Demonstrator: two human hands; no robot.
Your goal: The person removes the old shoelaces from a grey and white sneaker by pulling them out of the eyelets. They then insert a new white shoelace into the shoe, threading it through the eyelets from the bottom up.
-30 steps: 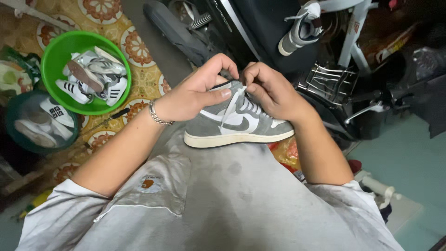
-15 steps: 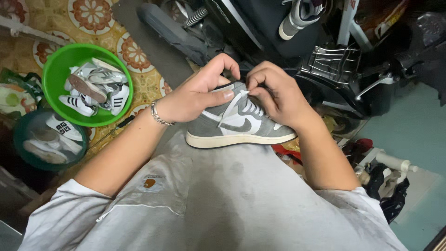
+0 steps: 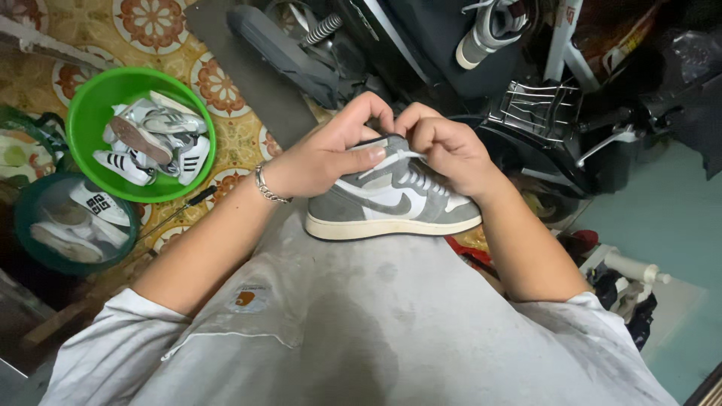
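Both hands' grip clamped on grey sneaker (image 3: pixel 391 199) atop lap; patterned floor tiles (image 3: pixel 226 90); green basin (image 3: pixel 90 113).

Person's wearing a light grey short-sleeve t-shirt (image 3: pixel 361 331), pretty stained and blotchy down the front, with a small chest pocket (image 3: pixel 248 308) and an orange patch on it. Silver chain bracelet (image 3: pixel 268 188) sits on the left wrist. Forearms are bare.
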